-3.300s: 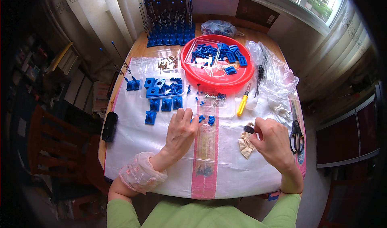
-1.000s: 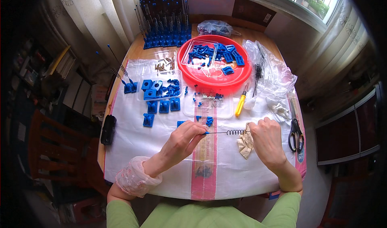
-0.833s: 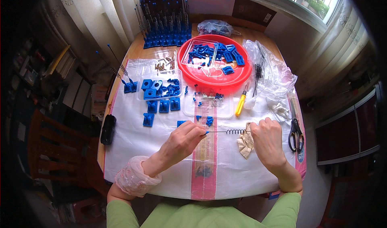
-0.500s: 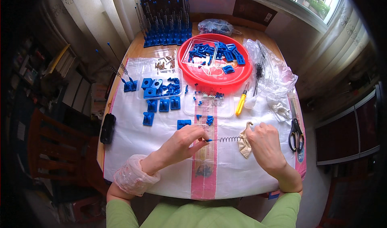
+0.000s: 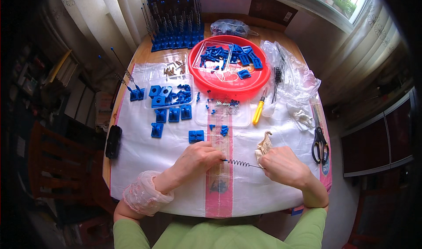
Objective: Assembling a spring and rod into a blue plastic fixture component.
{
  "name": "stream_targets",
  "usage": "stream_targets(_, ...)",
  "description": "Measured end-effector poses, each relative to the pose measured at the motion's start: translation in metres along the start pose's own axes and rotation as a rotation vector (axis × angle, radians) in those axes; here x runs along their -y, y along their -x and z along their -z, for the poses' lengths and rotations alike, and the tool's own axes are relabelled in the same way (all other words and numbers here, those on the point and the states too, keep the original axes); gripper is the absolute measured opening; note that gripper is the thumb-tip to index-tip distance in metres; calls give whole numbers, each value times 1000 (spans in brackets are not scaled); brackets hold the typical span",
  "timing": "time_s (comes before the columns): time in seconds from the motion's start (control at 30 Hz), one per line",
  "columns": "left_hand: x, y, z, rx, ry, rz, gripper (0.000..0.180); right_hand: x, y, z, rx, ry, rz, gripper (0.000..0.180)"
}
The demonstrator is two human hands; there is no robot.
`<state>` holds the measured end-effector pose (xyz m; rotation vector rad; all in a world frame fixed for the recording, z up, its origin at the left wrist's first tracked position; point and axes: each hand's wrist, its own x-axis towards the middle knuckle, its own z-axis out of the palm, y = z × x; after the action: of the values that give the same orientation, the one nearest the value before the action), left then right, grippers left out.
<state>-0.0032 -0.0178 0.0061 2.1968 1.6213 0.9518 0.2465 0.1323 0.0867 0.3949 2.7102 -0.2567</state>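
Note:
Between my two hands a thin metal coil spring (image 5: 238,163) stretches over the near middle of the table, its right end a straight wire sloping slightly downward. My left hand (image 5: 198,161) pinches the spring's left end, where a bit of blue shows at the fingertips. The straight wire runs into the closed fingers of my right hand (image 5: 285,166); its far end is hidden there. Just behind the right hand lies a crumpled beige cloth (image 5: 264,144), partly covered by it. A blue base piece (image 5: 196,136) rests on the sheet behind my left hand.
A red round tray (image 5: 193,75) holds blue parts. Left of it sit a clear box (image 5: 192,100) of blue pieces and several loose bases. A yellow-handled screwdriver (image 5: 258,112), plastic bags (image 5: 296,73) and black scissors (image 5: 320,145) lie right. Finished-looking spring assemblies (image 5: 176,40) stand at back left.
My right hand has come nearer to me and turned, tilting the spring's right end downward. More of the straight wire shows, and the cloth hangs less in front of the fingers.

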Motion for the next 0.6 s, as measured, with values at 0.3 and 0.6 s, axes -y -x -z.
stream_targets(0.3,-5,-3,2,-29,-20,31,14,-35,-11,1,-15,-177,-113,17)
stream_targets(0.6,-9,2,-5,-71,-209,72,17,-55,-15,-1,-221,-71,-354,20)
